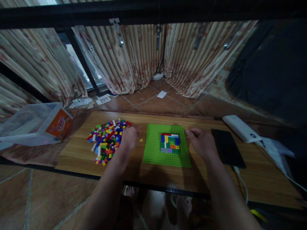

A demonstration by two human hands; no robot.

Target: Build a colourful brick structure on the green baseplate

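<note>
Leftward, clear box [33,137], contents unclear, left hand [130,137] at bricks [110,136], right hand [201,140] near baseplate [153,157], both grips unclear

Striped, floral-patterned curtains [139,57] hang across the rear and partly cover a dark-framed window [82,60] at the left. The floor [144,99] is reddish-brown tile with pale joints; a wood-grain table [81,140] spans the foreground. Light is dim, brighter at the window; a brick-patterned surface [219,81] adjoins the right-hand curtain.
</note>
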